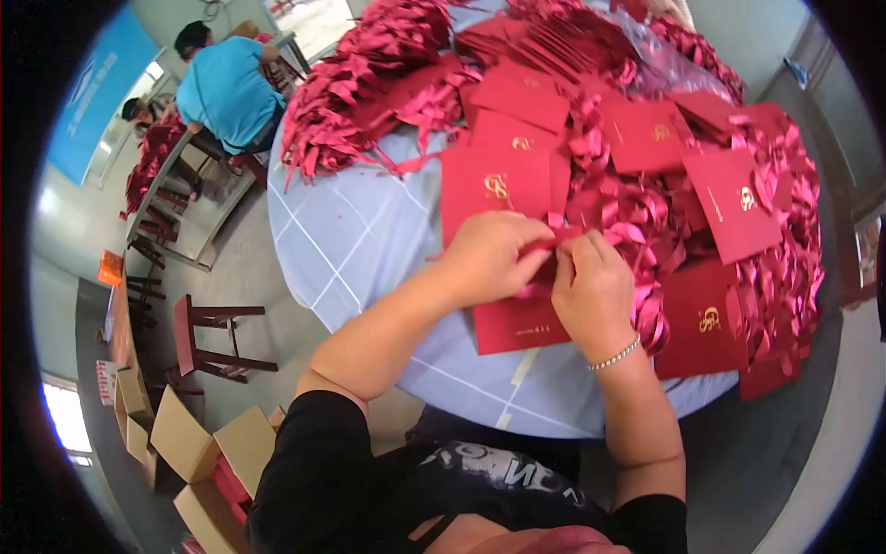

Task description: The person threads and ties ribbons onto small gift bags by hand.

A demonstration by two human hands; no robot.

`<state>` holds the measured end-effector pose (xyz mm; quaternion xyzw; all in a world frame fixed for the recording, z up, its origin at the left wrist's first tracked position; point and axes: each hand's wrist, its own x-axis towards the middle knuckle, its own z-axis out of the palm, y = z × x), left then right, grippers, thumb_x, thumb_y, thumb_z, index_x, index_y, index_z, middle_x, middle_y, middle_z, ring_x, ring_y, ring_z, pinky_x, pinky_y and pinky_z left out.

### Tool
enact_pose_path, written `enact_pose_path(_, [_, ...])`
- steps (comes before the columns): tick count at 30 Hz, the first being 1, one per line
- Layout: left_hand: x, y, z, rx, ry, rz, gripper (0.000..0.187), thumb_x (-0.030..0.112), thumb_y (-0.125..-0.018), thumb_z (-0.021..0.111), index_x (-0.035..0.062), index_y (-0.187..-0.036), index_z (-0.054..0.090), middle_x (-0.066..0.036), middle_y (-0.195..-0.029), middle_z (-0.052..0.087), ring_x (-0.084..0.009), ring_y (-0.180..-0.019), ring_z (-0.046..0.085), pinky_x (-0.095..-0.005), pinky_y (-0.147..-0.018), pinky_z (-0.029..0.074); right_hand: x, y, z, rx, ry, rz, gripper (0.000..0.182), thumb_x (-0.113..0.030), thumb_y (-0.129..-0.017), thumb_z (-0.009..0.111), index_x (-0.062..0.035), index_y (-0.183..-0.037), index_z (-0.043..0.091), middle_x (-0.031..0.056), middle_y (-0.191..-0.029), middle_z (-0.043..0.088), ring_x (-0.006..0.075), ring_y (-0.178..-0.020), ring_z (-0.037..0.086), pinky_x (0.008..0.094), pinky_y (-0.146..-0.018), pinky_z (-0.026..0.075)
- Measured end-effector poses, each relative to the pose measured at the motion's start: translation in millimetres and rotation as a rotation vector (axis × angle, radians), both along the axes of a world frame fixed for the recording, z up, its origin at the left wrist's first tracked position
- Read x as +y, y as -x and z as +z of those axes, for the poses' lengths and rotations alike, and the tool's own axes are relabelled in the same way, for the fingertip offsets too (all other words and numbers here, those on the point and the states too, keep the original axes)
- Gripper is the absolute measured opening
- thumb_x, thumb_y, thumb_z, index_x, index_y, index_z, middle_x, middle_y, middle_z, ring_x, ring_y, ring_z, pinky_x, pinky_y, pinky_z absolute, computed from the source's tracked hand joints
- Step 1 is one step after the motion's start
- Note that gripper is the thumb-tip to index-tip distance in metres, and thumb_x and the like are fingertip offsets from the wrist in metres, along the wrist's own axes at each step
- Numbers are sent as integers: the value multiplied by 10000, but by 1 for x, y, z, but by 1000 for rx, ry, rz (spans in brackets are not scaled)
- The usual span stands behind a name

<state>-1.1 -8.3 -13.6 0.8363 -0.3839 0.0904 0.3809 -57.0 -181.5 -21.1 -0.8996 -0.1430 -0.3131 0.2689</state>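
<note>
My left hand point(496, 257) and my right hand point(593, 282) come close together over the red card bags. Both pinch a red ribbon point(559, 238) between their fingertips. Below them lies a red bag point(519, 328) with small gold print, partly covered by my hands. Another red bag point(498, 185) with a gold emblem sits just beyond my left hand. Loops of shiny ribbon point(646, 231) spread to the right of my right hand, around more red bags point(734, 205). A bracelet circles my right wrist.
A blue checked cloth point(355, 231) covers the round table. Heaped ribboned bags point(369, 83) stand at its far left, stacked bags point(554, 46) at the back. A wooden stool point(217, 337) and an open carton point(208, 462) are on the left. A person in a blue shirt point(231, 92) sits farther off.
</note>
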Motion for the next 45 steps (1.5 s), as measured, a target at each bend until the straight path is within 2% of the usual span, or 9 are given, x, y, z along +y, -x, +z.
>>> enact_pose_path(10, [-1, 0, 0, 68, 11, -2, 220, 127, -816, 722, 23, -1009, 713, -173, -922, 715, -350, -857, 694, -406, -752, 550, -3, -1, -4, 127, -94, 23, 75, -57, -854, 668, -23, -875, 605, 160, -834, 620, 371, -745, 629, 466, -643, 507])
enact_pose_path(19, [4, 0, 12, 247, -36, 95, 225, 148, -834, 726, 22, -1019, 707, -155, -860, 727, -281, -796, 730, -344, -694, 551, -5, 7, 10, 153, -42, 24, 79, -78, -864, 671, -43, -892, 606, 164, -823, 639, 381, -744, 639, 472, -632, 506])
enact_pose_path(28, [7, -1, 9, 241, -47, -38, 131, 85, -841, 704, 1, -941, 692, -137, -791, 717, -230, -693, 699, -319, -640, 523, -3, 1, -2, 172, -114, 19, 124, -101, -851, 706, -37, -812, 608, 165, -793, 657, 382, -720, 641, 464, -616, 498])
enact_pose_path(31, [7, -1, 8, 249, -8, -54, 113, 82, -841, 703, 8, -925, 691, -143, -783, 709, -252, -688, 697, -326, -631, 521, -11, 2, 9, 273, -118, 91, 142, -128, -850, 729, -25, -807, 640, 160, -772, 651, 348, -695, 639, 434, -602, 494])
enact_pose_path(34, [8, -1, 9, 139, -48, -54, 133, 107, -835, 721, 19, -931, 695, -152, -790, 698, -300, -711, 686, -358, -641, 523, -18, -2, 22, 64, -210, 220, 142, -136, -845, 751, -14, -815, 684, 135, -736, 634, 295, -683, 626, 387, -585, 484])
enact_pose_path(35, [8, 0, 9, 90, -43, -73, 140, 117, -830, 727, 24, -932, 698, -153, -793, 692, -313, -722, 678, -370, -646, 521, -20, 0, 25, 172, -315, 175, 145, -127, -838, 767, 3, -813, 709, 108, -714, 614, 240, -687, 606, 343, -597, 474])
enact_pose_path(39, [6, 9, 14, -31, -79, -132, 160, 147, -813, 742, 44, -931, 709, -150, -800, 665, -343, -759, 650, -408, -665, 511, -34, -6, 24, 329, -370, 214, 182, -142, -849, 760, 18, -795, 693, 103, -707, 605, 208, -645, 560, 334, -610, 444])
enact_pose_path(43, [5, 20, 21, -88, -153, -186, 152, 177, -809, 716, 76, -921, 707, -126, -774, 644, -335, -763, 638, -441, -673, 508, -47, -9, 24, 509, -241, 333, 200, -149, -863, 731, 22, -776, 674, 129, -670, 560, 191, -622, 530, 346, -590, 418])
enact_pose_path(45, [3, 25, 24, -140, -135, -254, 142, 184, -807, 711, 78, -898, 689, -112, -759, 636, -326, -770, 634, -438, -685, 506, -55, -6, 33, 738, -203, 365, 192, -139, -863, 718, 23, -773, 669, 133, -649, 529, 185, -605, 514, 343, -583, 415])
